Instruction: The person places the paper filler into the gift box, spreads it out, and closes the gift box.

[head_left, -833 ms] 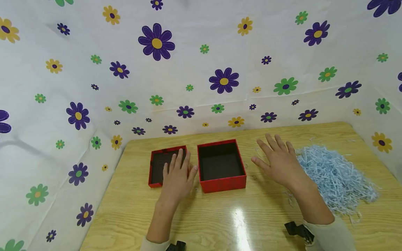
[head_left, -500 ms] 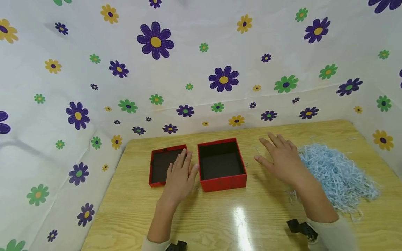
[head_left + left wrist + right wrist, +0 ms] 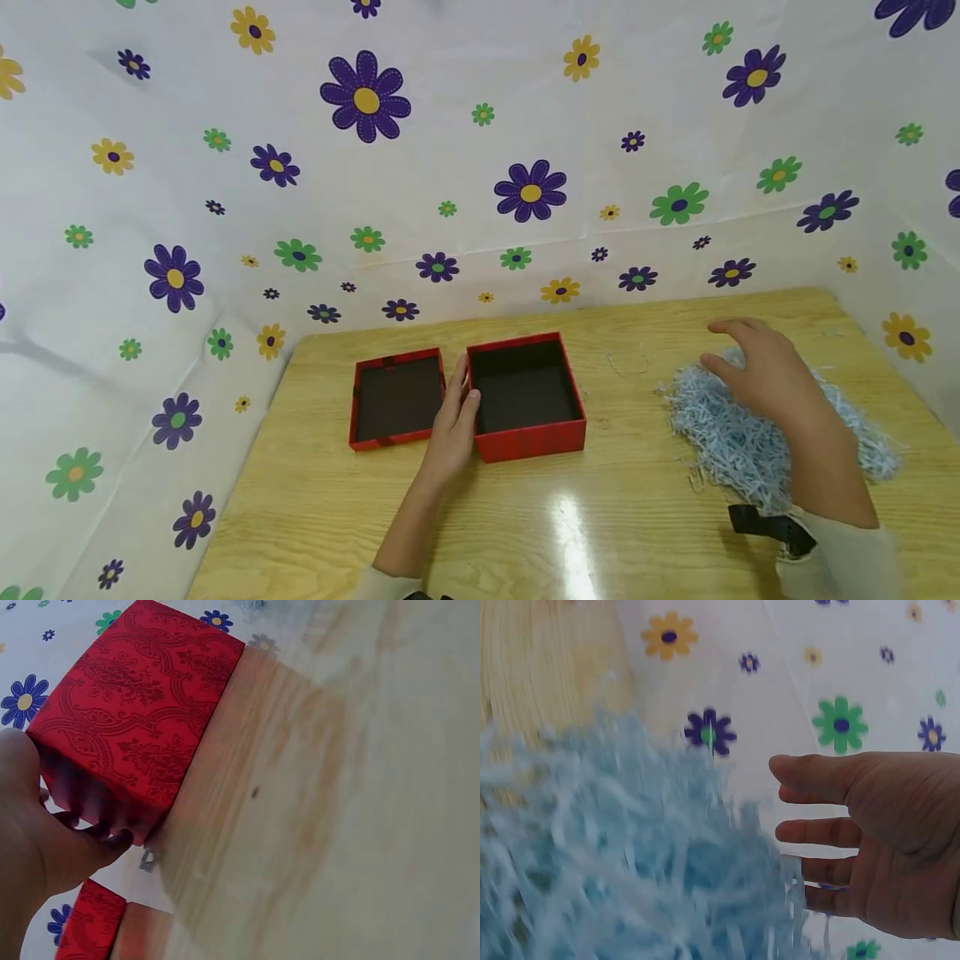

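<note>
A red patterned box point(image 3: 531, 440) with a dark inside stands uncovered on the table. My left hand point(image 3: 453, 429) rests along its left side, fingers fairly straight and thumb at the rim; in the left wrist view, the fingertips point(image 3: 120, 838) lie at the box's lower side. Over the pile of light blue shredded paper point(image 3: 731, 442) on the right, my right hand point(image 3: 772, 379) is spread with fingers and thumb apart. Seen from the right wrist, that hand point(image 3: 885, 840) has nothing in it, and the paper point(image 3: 645, 862) lies just beyond its fingertips.
The shallow red box lid point(image 3: 397, 400) lies inside up, left of the box. Loose paper strands point(image 3: 630, 362) are scattered between box and pile. A white flowered cloth point(image 3: 450, 150) hangs behind the wooden table point(image 3: 315, 517) and at both sides.
My left hand has moved right, from over the lid to the box's left side. My right hand has shifted right, from beside the pile to over it.
</note>
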`<state>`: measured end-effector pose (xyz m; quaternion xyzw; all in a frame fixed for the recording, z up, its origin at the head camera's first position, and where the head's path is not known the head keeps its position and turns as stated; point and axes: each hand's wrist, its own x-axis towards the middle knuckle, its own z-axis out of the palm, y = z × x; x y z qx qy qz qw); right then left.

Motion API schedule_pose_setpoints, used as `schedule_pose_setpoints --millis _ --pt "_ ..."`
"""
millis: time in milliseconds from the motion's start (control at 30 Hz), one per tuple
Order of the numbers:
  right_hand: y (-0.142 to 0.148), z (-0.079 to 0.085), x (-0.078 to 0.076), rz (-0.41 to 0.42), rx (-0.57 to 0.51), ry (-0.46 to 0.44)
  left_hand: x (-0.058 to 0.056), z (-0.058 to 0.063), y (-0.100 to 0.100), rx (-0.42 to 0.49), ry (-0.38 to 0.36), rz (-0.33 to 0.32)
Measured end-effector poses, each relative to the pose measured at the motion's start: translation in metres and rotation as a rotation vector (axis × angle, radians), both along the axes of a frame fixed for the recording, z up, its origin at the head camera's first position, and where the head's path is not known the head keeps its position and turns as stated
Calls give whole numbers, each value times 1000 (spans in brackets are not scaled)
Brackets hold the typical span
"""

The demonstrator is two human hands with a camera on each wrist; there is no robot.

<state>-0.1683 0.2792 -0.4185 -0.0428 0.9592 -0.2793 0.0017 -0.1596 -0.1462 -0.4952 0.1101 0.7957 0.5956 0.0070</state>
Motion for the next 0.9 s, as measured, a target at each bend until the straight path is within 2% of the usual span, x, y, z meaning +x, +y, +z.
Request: schedule_pose_setpoints --millis 200,367,567,700,900 --pt "42 -15 5 -97 8 -37 0 -6 0 64 -48 1" --pt "57 -27 3 -118 26 -84 -3 -9 -1 94 -76 14" --pt "54 -37 -3 -159 -6 -7 -4 -15 -1 131 -70 27" --pt "49 -32 -2 -241 -20 28 -4 -21 0 116 -54 33" --pt "42 -12 5 -340 -80 71 -4 -28 1 134 -41 -6"
